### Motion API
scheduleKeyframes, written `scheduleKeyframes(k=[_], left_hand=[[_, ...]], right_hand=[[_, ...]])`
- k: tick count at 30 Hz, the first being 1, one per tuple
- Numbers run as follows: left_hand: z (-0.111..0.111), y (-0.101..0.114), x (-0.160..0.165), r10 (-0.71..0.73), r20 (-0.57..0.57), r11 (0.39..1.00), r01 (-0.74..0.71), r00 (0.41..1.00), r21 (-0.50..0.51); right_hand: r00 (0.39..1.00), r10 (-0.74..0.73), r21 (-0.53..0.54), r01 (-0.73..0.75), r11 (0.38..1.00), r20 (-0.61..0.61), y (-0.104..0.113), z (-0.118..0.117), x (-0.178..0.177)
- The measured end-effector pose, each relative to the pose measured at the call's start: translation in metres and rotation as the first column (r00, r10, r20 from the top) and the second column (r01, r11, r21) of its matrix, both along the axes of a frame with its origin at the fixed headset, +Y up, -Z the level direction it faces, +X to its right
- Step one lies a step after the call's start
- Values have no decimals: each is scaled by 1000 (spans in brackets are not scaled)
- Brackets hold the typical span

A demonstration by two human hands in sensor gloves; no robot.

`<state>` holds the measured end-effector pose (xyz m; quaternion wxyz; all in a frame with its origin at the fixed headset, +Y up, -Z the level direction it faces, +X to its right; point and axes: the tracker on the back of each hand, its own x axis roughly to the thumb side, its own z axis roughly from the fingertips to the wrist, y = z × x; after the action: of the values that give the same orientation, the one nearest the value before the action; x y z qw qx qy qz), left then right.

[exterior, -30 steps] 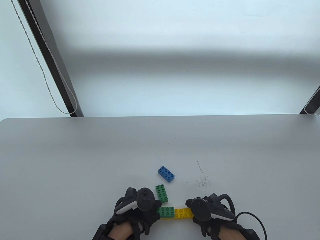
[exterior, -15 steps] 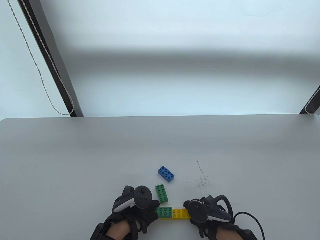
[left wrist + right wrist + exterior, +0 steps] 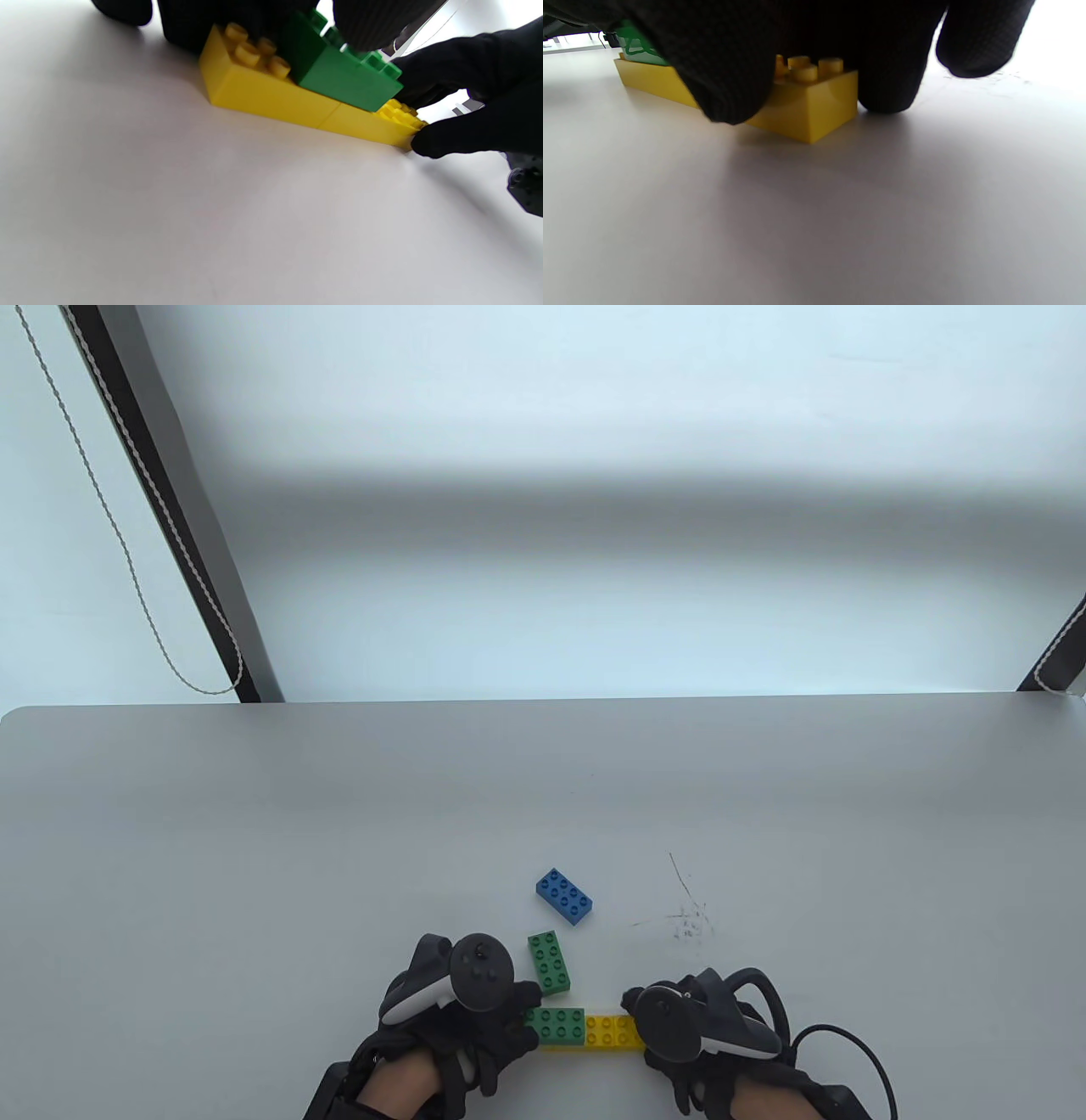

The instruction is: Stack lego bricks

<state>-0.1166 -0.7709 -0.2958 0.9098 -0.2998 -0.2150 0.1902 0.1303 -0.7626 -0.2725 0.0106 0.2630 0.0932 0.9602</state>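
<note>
Two yellow bricks (image 3: 607, 1032) lie end to end in a row near the table's front edge. A green brick (image 3: 558, 1025) sits on top, across their seam; the left wrist view (image 3: 339, 76) shows this. My left hand (image 3: 475, 1010) presses on the green brick and holds the row's left end. My right hand (image 3: 670, 1022) grips the right yellow brick (image 3: 806, 97) at its end, fingers on both sides. A second green brick (image 3: 550, 960) and a blue brick (image 3: 564, 896) lie loose behind the row.
Dark scribble marks (image 3: 687, 920) are on the grey table (image 3: 254, 857) to the right of the blue brick. A black cable (image 3: 857, 1044) trails from my right wrist.
Both hands and the brick row have shifted slightly left and toward the front edge. The loose green and blue bricks have not moved.
</note>
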Motion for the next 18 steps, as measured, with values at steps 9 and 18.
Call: scheduleKeyframes(k=[9, 18], left_hand=[[-19, 22, -15, 95, -124, 990, -81, 988, 115], [-43, 40, 15, -104, -26, 928, 106, 994, 358]], right_hand=[[997, -71, -26, 72, 997, 38, 9, -4, 9], [991, -119, -19, 121, 992, 68, 16, -6, 19]])
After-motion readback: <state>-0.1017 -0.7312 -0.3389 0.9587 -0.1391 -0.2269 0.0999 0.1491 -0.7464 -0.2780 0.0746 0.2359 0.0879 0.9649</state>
